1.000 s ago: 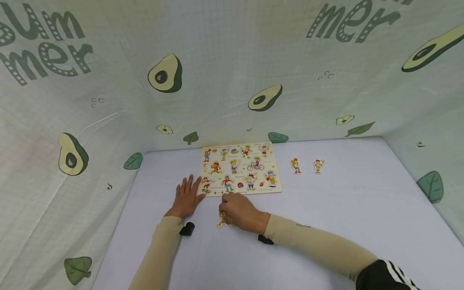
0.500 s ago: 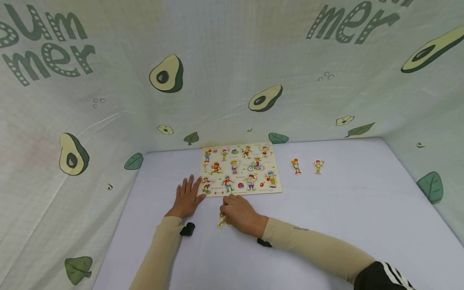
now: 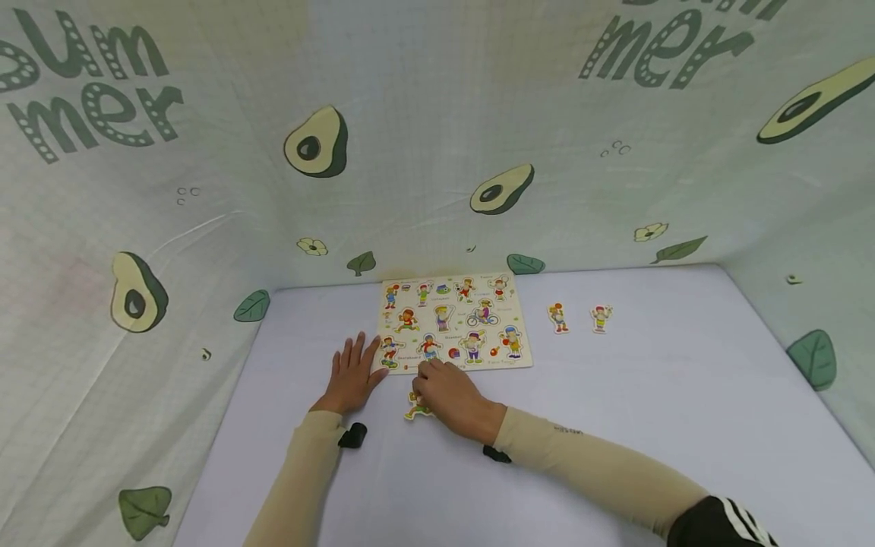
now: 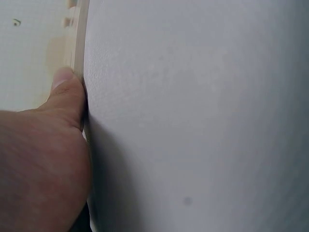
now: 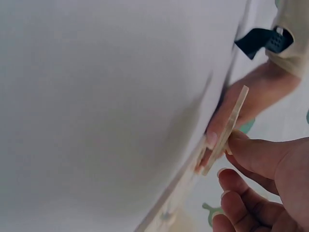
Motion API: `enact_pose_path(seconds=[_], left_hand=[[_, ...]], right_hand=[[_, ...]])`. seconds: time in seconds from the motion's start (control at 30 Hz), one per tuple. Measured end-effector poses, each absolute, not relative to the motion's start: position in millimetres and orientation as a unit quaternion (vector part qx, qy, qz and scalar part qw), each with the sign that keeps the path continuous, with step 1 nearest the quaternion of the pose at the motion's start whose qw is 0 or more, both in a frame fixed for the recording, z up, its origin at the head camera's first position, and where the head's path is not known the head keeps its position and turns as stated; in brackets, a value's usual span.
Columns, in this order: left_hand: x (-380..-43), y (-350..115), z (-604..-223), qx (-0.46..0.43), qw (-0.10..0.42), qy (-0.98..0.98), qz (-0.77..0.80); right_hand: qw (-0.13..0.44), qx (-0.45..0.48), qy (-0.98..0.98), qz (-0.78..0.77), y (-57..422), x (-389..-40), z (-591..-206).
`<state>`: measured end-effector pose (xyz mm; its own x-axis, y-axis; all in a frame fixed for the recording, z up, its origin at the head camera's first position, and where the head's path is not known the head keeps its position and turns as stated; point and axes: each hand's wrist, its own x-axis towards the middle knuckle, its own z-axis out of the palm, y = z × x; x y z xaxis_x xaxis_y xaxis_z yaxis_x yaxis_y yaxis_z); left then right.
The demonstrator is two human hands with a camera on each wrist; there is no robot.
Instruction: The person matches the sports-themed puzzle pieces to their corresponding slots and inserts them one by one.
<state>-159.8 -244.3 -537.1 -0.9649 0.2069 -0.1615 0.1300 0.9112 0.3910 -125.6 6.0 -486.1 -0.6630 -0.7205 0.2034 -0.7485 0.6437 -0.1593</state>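
Observation:
My right hand [image 3: 451,396] pinches a flat wooden puzzle piece [image 3: 417,412] printed with a figure, just in front of the puzzle board [image 3: 514,315]. Edge-on in the right wrist view, the puzzle piece [image 5: 228,129] sits between thumb and a hidden fingertip; the other fingers [image 5: 251,203] curl below it. With fingers spread, my left hand [image 3: 350,377] rests at the board's left side. Its thumb [image 4: 67,92] touches the wooden edge in the left wrist view. Several colourful sports figures cover the board. My right hand overlaps the board's front edge in the head view.
Two loose puzzle pieces lie right of the board: one figure with an orange ball [image 3: 557,319] and one in a pink cap [image 3: 601,319]. A white cloth covers the table [image 3: 615,425]. Behind it hangs a curtain [image 3: 410,152] printed with avocados.
My right hand has shifted slightly toward the board, and the pinched puzzle piece has moved a little up and left. My left hand keeps its place beside the board.

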Motion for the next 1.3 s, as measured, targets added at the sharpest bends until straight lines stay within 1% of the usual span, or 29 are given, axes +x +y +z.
enact_pose_path(seconds=[0.23,0.33,0.67,0.97,1.17,1.3], left_hand=[[-157,-239,-526,0.078,0.111,0.973,0.189],[-156,-238,-522,0.077,0.107,0.973,0.191],[-157,-242,-530,0.089,0.108,0.972,0.191],[-159,-242,-530,0.083,0.113,0.975,0.175],[-159,-242,-529,0.084,0.118,0.973,0.182],[-159,-243,-529,0.086,0.118,0.972,0.185]], right_hand=[[0.075,0.379,-0.91,0.149,7,-149,-473],[0.08,0.366,-0.913,0.163,6,-160,-469],[0.089,0.338,-0.917,0.191,1,-197,-464],[0.072,0.319,-0.929,0.175,-14,-225,-468],[0.051,0.307,-0.94,0.136,-23,-244,-474],[0.048,0.304,-0.943,0.129,-28,-253,-478]])
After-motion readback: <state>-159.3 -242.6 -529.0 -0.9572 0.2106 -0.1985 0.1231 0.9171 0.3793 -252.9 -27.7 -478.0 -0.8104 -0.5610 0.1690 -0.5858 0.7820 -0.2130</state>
